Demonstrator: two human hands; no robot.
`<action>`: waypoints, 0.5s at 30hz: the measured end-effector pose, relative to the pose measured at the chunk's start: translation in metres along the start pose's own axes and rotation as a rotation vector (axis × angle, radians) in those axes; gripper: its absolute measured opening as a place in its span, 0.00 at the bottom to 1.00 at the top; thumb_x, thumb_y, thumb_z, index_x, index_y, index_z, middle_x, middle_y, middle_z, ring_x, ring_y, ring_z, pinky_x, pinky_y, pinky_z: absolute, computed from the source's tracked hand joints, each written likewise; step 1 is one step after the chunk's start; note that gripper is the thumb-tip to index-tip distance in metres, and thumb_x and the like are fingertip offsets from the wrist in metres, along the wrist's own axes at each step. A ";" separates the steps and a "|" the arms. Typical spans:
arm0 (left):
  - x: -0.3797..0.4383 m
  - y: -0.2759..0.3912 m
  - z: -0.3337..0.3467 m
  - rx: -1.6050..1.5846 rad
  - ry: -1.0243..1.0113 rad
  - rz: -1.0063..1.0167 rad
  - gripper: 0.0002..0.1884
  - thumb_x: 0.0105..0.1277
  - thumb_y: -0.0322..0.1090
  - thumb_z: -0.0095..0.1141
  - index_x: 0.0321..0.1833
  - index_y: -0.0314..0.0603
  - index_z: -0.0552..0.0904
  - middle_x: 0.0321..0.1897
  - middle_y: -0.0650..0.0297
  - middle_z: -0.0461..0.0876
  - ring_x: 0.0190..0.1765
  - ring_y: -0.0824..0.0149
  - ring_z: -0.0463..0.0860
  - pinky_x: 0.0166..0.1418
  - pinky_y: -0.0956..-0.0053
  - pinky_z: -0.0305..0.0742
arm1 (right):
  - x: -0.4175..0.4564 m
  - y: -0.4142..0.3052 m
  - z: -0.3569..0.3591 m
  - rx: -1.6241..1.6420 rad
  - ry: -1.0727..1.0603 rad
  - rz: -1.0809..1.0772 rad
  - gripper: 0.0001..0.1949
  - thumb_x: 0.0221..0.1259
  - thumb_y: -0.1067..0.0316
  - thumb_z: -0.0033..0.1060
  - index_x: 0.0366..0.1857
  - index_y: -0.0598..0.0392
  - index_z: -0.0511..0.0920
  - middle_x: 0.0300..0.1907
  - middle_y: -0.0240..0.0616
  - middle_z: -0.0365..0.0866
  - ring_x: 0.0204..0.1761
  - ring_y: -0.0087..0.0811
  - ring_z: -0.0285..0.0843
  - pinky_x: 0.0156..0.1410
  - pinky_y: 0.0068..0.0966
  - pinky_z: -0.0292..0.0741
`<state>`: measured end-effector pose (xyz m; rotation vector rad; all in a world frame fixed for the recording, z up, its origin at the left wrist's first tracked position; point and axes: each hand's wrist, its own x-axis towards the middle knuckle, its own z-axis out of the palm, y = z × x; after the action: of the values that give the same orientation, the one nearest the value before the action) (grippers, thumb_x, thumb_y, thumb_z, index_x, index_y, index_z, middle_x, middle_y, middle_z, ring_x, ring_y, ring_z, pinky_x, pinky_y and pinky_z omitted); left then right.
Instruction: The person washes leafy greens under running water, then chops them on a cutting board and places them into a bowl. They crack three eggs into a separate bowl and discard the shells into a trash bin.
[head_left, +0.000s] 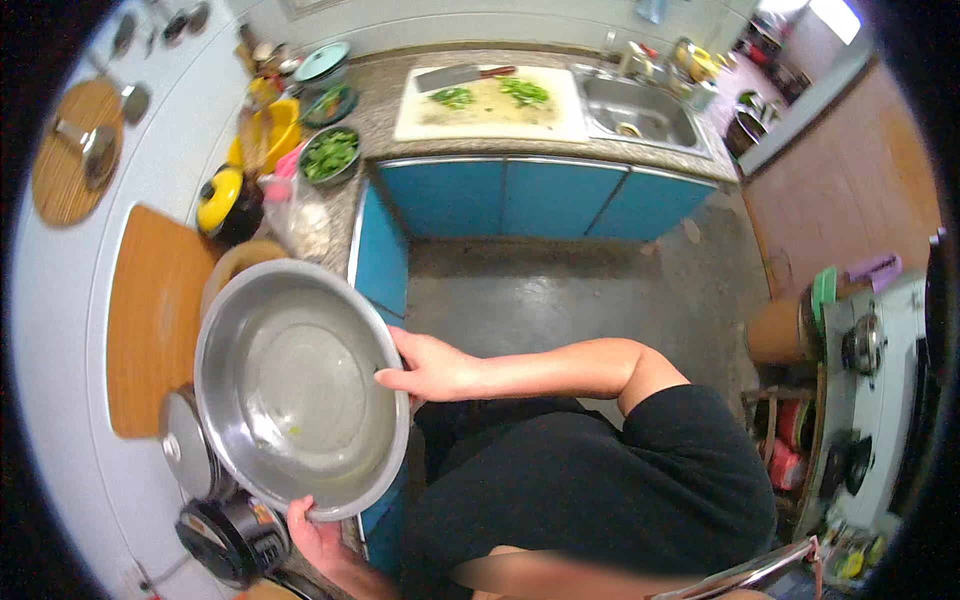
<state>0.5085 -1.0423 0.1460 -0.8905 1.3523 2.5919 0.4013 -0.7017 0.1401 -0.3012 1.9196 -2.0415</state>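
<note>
A wide stainless steel basin (300, 390) is held over the left-hand counter, its open side towards me. My right hand (431, 367) grips its rim on the near side, thumb over the edge. Lower in the view, my left hand (319, 536) holds the rim with the thumb on top. Inside the basin I see a shiny bottom with a small green scrap (294, 430); it looks wet, perhaps with shallow water. Behind the basin, a round wooden or woven item (244, 259) is partly hidden.
A cleaver (450, 77) and chopped greens (525, 91) lie on a white cutting board (487, 127) beside a steel sink (637, 109). A bowl of leafy greens (330, 155), a black pot with yellow lid (225, 206) and a black appliance (229, 536) stand along the left counter.
</note>
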 end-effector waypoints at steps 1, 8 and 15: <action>0.019 -0.003 0.019 -0.003 -0.017 -0.024 0.32 0.55 0.23 0.55 0.68 0.31 0.72 0.63 0.52 0.78 0.66 0.50 0.76 0.74 0.50 0.70 | -0.010 -0.016 -0.019 0.039 0.045 0.073 0.32 0.71 0.62 0.58 0.76 0.56 0.57 0.58 0.51 0.79 0.50 0.36 0.85 0.46 0.35 0.89; 0.133 -0.037 0.166 0.220 -0.288 -0.184 0.27 0.56 0.20 0.55 0.63 0.26 0.74 0.59 0.51 0.80 0.62 0.52 0.80 0.70 0.55 0.74 | -0.029 0.030 -0.122 0.122 0.577 0.034 0.28 0.66 0.67 0.59 0.70 0.57 0.66 0.50 0.40 0.79 0.44 0.27 0.79 0.42 0.27 0.80; 0.241 -0.109 0.289 0.385 -0.483 -0.363 0.29 0.56 0.16 0.56 0.65 0.28 0.74 0.57 0.51 0.81 0.59 0.53 0.82 0.67 0.58 0.76 | -0.050 0.056 -0.215 0.240 0.964 0.210 0.27 0.60 0.69 0.60 0.66 0.53 0.70 0.43 0.32 0.80 0.36 0.23 0.78 0.33 0.21 0.73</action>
<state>0.2139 -0.7968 0.0663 -0.3700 1.3257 1.9982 0.3736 -0.4858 0.0713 1.0779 1.9621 -2.4423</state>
